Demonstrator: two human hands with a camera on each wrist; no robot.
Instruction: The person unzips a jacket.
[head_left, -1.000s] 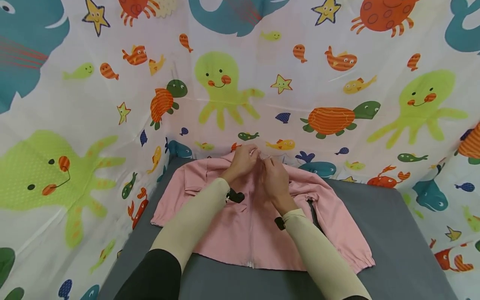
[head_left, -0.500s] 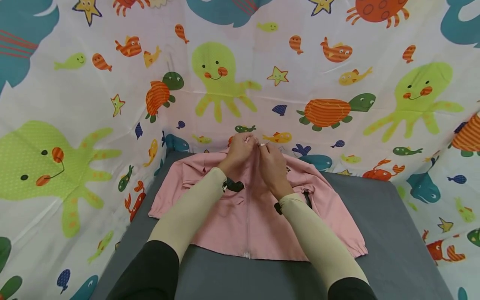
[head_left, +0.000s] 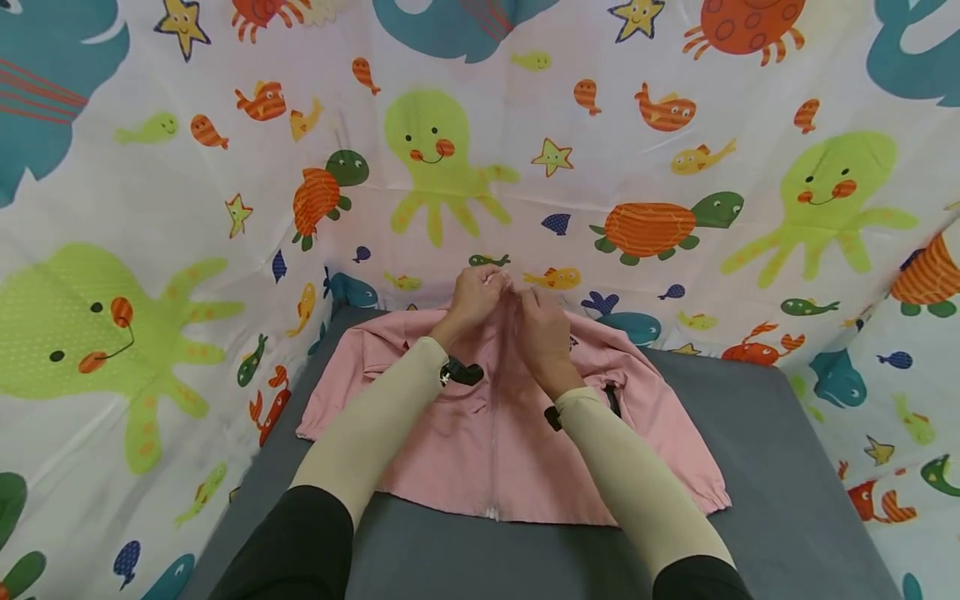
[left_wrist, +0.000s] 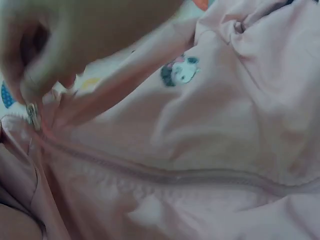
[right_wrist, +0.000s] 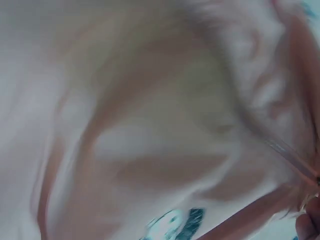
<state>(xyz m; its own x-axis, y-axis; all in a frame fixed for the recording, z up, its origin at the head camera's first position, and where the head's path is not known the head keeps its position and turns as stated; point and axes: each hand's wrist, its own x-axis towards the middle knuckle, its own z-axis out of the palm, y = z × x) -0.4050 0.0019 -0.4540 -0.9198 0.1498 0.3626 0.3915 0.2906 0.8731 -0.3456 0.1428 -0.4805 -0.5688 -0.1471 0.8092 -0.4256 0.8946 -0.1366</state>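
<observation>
evidently, the pink jacket (head_left: 442, 458) lay front side up on the grey surface (head_left: 757, 442), hem (head_left: 555, 521) near, neck edge (left_wrist: 14, 120) far. the left hand (head_left: 477, 297) pinched the neck edge; the right hand (head_left: 545, 333), just beside it, gripped the zip pull (left_wrist: 33, 116) at the far end of the zipper (head_left: 494, 458). as judged, this step called for holding the fabric taut, drawing the pull in line with the zipper, and keeping folds clear of it. both hands covered part of the neck edge, and the left hand's exact grip was hard to make out. the right wrist view was blurred and cropped a hand at its right edge.
</observation>
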